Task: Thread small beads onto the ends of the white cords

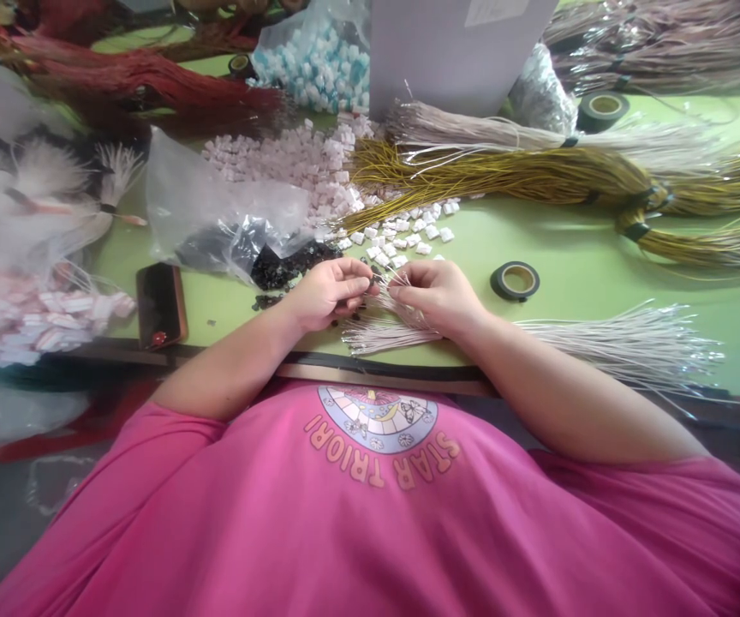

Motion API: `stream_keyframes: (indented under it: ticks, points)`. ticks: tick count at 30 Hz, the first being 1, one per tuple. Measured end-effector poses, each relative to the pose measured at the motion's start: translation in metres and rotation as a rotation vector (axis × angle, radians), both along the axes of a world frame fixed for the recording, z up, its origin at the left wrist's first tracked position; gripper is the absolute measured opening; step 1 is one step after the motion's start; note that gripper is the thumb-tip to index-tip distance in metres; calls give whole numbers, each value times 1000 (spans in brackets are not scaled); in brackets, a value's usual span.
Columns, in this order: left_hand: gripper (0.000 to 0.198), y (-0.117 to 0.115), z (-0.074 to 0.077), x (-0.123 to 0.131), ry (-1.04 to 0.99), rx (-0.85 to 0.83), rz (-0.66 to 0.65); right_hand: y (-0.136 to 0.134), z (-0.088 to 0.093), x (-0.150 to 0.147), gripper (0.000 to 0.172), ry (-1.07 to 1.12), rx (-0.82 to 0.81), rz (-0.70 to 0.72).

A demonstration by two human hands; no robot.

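Observation:
My left hand (pixel 331 293) is closed in a pinch on a small black connector piece (pixel 375 279). Close beside it, my right hand (pixel 438 294) pinches the ends of thin white wires (pixel 402 283). The fingertips nearly meet, and whether the wire sits inside the black piece is too small to tell. Below my right hand and forearm lies a bundle of white wires (pixel 614 338) with bare shiny ends. A heap of small black pieces (pixel 293 264) is by my left wrist. Loose white connectors (pixel 402 236) are scattered just beyond my hands.
A phone (pixel 162 305) and a clear plastic bag (pixel 216 201) lie to the left. To the right sits a roll of black tape (pixel 515 281). Yellow wire bundles (pixel 537 176) stretch across the back, near a grey box (pixel 453 56). Red wires (pixel 132 77) are at the far left.

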State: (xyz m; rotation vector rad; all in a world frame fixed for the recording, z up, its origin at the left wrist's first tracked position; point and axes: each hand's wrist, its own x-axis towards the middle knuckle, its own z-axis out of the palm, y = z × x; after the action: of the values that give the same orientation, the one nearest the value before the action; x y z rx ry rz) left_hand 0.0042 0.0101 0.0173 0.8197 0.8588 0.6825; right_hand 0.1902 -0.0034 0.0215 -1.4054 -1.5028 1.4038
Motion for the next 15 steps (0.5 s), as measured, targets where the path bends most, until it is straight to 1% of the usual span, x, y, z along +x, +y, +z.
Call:
stream_keyframes:
  ticks: [3, 6, 10, 12, 15]
  points:
    - [24, 0, -2, 1, 5, 39, 15, 0, 0, 0, 14, -19, 23, -14]
    - [23, -1, -2, 2, 49, 81, 45, 0, 0, -1, 16, -33, 32, -15]
    - [24, -2, 0, 4, 137, 72, 79, -1, 1, -2, 16, -65, 52, -13]
    - [21, -3, -1, 6, 168, 79, 92, -1, 1, -3, 16, -81, 47, -15]
    - [15, -4, -3, 7, 194, 136, 108, -1, 1, -3, 15, -105, 46, -10]
